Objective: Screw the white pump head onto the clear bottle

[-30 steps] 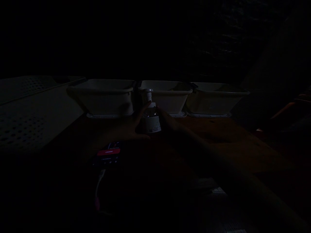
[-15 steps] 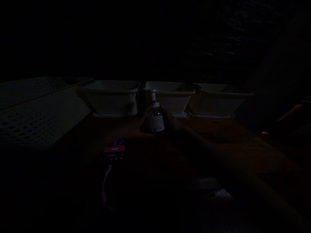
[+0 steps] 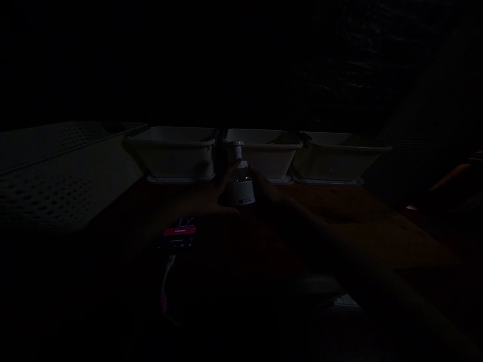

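Note:
The scene is very dark. A small clear pump bottle (image 3: 242, 185) with a white label and white pump head stands on a wooden table (image 3: 339, 221). My left hand (image 3: 206, 198) wraps the bottle's left side. My right hand (image 3: 266, 190) presses against its right side, my forearm running off to the lower right. Both hands hold the bottle upright, just in front of the middle one of three white tubs (image 3: 264, 153).
Two more white tubs (image 3: 173, 156) (image 3: 335, 156) flank the middle one. A perforated white panel (image 3: 49, 176) lies at the left. A phone with a lit red screen (image 3: 178, 236) and a cable (image 3: 166, 281) lies near my left wrist. Another person's hand (image 3: 456, 173) shows at the far right.
The view shifted slightly, so everything sits a little further right. Both hands have stayed on the bottle, which remains upright in the same spot.

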Motion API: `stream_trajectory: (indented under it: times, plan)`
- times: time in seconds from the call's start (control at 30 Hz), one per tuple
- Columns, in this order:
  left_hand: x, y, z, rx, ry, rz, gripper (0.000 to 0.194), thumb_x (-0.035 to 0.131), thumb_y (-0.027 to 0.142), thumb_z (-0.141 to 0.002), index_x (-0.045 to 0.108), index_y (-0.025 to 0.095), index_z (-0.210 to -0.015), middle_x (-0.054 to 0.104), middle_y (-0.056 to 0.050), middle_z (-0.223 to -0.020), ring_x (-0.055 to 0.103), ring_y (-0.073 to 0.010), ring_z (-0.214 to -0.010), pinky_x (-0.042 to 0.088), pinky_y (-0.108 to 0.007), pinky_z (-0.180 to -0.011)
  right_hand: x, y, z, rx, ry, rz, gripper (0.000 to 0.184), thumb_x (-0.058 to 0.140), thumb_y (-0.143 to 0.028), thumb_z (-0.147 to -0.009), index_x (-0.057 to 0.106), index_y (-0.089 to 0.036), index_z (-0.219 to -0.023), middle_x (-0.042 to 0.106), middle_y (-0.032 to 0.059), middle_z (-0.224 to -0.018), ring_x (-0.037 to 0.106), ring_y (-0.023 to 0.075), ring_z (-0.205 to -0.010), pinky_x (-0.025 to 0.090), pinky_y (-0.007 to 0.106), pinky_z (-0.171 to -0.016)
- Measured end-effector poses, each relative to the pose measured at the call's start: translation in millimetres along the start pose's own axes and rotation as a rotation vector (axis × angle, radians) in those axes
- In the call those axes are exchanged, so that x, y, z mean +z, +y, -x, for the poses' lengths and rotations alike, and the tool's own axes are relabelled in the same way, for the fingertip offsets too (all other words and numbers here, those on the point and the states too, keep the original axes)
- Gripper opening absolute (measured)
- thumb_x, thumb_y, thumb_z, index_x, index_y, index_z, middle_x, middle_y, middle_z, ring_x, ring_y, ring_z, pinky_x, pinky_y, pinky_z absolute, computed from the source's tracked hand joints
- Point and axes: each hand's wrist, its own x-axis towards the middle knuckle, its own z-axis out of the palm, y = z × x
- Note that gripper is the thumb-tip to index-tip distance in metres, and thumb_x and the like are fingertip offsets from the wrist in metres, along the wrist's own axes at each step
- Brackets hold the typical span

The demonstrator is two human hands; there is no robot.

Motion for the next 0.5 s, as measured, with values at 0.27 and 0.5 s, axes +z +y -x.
stream_trajectory:
  times: [0.27,0.5]
  plan:
    - [0.0,-0.6,0.5,0.020,-0.014,0.052,0.120,0.072,0.054,-0.077,-0.016,0.029,-0.155,0.032,-0.019,-0.158,0.044,-0.0392,-0.137,0.046,-0.052,-0.103,4.9,-2.4,1.7,0.000,-0.001,-0.027,0.052,0.048,-0.061,-0.091,0.060,-0.021,-0.121,0.072,0.0085,-0.105,0.070,0.0233,-0.086,0.057,0.041,-0.078]
    - [0.1,-1.7,0.2,0.026,-0.022,0.067,0.122,0.073,0.055,-0.077,-0.018,0.031,-0.154,0.031,-0.018,-0.159,0.042,-0.0400,-0.138,0.048,-0.050,-0.102,1.8,-4.7,2.0,0.012,0.002,0.043,0.053,0.049,-0.061,-0.090,0.061,-0.020,-0.122,0.072,0.0092,-0.104,0.069,0.0247,-0.090,0.056,0.043,-0.081]
